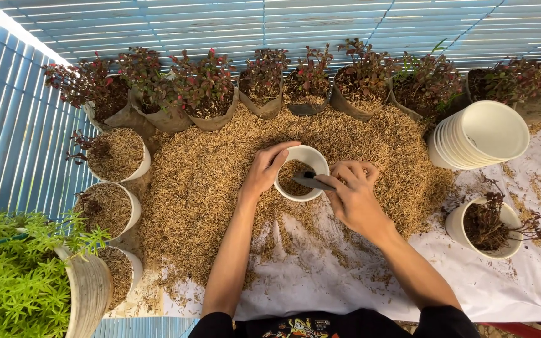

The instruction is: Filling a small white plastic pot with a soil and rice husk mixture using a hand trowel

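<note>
The person's left hand (263, 170) wraps around the rim of a small white pot (300, 173) that sits in the middle of a wide heap of rice husks (208, 175), while the right hand (353, 195) is closed on a dark trowel (313, 182) whose blade lies across the pot's mouth. The pot looks about half full of husks, and the likeliest trouble is a spill: it rests on loose husks rather than a firm surface, so a push from the trowel could tip it if the left hand's grip slackens. Husks could also slide off the blade and miss the narrow opening. To the left, three white pots (115, 156) stand in a column, filled almost to the brim with husks, and the upper two each hold a small reddish seedling. Along the back, a row of soft brown grow bags (211, 109) carries red-leaved plants in soil; an elbow swung wide could knock one over. At the right, a stack of empty white pots (480, 134) lies tilted on its side, and below it another white pot (483, 226) holds a loose bundle of bare-rooted seedlings on the white sheet (320, 288).
</note>
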